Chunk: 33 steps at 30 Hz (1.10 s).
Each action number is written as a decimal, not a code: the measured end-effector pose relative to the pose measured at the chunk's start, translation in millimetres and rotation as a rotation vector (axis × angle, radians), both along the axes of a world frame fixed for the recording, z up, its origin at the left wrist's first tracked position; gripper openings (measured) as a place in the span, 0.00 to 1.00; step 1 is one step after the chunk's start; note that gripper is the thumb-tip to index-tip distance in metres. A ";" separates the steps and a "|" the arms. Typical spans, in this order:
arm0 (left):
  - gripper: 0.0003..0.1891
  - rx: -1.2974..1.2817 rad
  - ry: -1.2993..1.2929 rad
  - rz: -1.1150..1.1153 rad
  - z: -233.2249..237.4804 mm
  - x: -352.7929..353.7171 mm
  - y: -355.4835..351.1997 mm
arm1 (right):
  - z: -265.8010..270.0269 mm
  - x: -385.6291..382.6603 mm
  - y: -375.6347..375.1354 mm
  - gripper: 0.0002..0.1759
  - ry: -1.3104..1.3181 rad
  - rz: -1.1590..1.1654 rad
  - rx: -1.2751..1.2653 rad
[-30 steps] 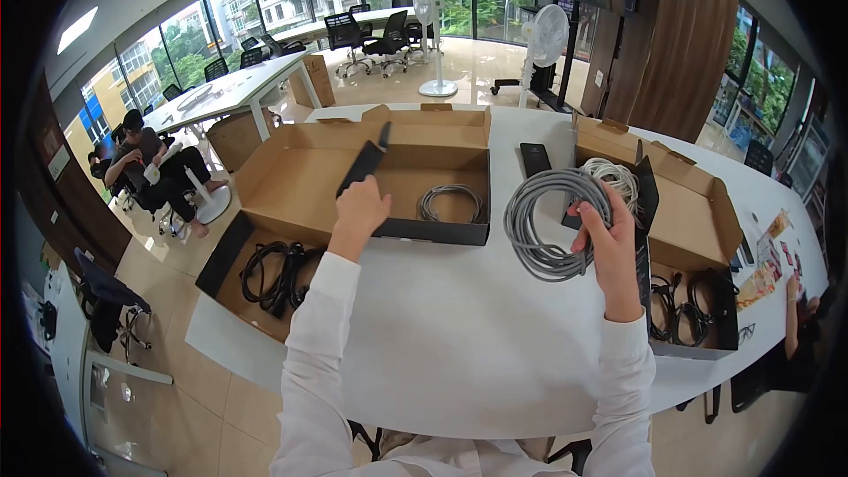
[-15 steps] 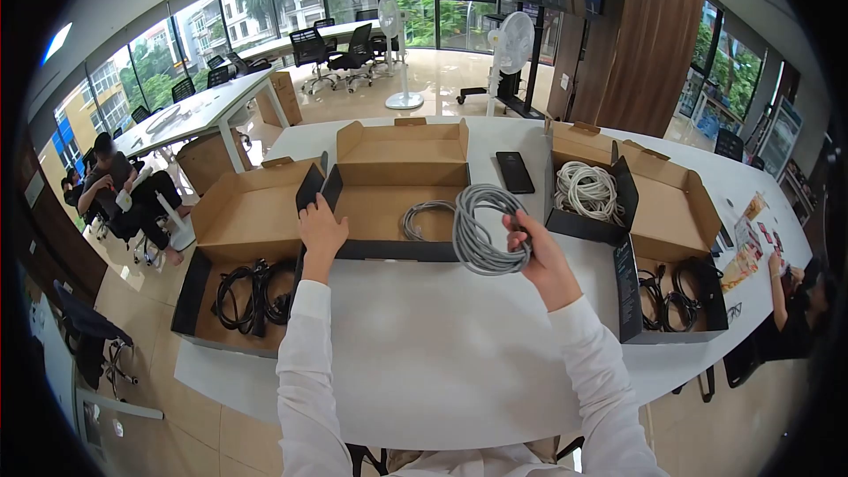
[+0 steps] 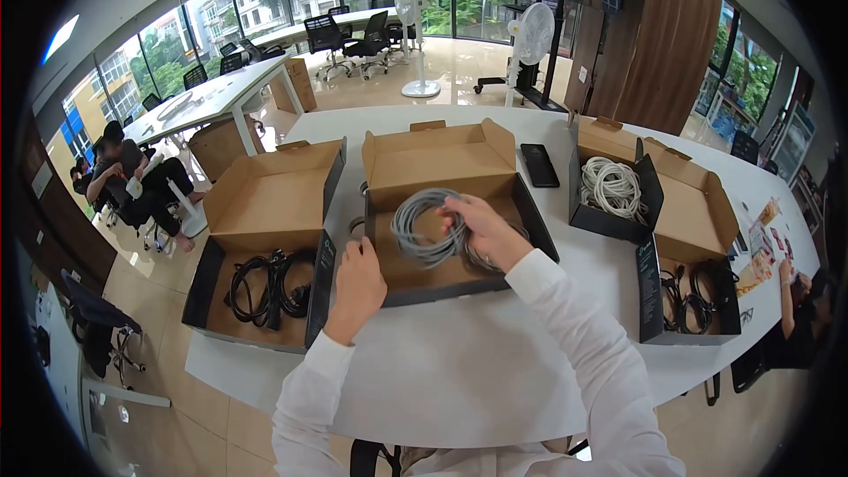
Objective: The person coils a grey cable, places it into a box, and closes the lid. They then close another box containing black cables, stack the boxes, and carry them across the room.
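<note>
My right hand (image 3: 486,231) grips a coil of grey cable (image 3: 422,228) above the middle open box (image 3: 415,288). Partly hidden behind that hand, more grey cable lies inside the same box. Beside the box's left front corner is my left hand (image 3: 358,287), its fingers curled; what they hold, if anything, is hidden. The left open box (image 3: 238,336) contains black cables (image 3: 269,290). At the right, a smaller box (image 3: 609,225) holds white cable (image 3: 613,187), and the box in front of it (image 3: 689,338) has black cables (image 3: 693,299).
A black phone (image 3: 540,165) lies on the white table (image 3: 433,380) between the middle and right boxes. One person (image 3: 791,318) is at the table's right end, and others sit at the far left. Two white fans (image 3: 533,34) stand beyond the table.
My right hand has carried the grey coil left over the middle box. That box now sits farther right, turned slightly. My left hand has moved nearer to me, away from the left box's flap.
</note>
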<state>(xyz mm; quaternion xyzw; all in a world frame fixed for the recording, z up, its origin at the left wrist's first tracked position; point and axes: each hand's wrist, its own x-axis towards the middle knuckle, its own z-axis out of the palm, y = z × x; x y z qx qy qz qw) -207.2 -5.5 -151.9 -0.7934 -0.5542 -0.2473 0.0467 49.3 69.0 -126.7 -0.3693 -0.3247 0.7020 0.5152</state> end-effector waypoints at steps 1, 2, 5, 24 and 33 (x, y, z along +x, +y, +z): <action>0.30 -0.002 0.018 -0.029 3.0 -3.6 -7.6 | -10.5 -4.9 5.9 0.09 -0.063 0.041 -0.007; 0.30 -0.054 -0.037 -0.053 9.7 -5.3 -16.8 | -21.3 -6.2 9.1 0.09 -0.116 0.103 -0.015; 0.28 -0.165 -0.175 -0.099 25.3 -10.9 -28.1 | -45.2 -12.0 17.8 0.13 -0.296 0.275 -0.053; 0.40 -0.104 -0.550 0.125 67.4 13.0 100.4 | -3.8 20.8 0.9 0.21 -1.358 -0.319 0.759; 0.36 -0.629 -1.579 -0.164 -1.4 8.6 205.5 | -11.4 116.8 -59.6 0.26 -1.417 -0.789 0.747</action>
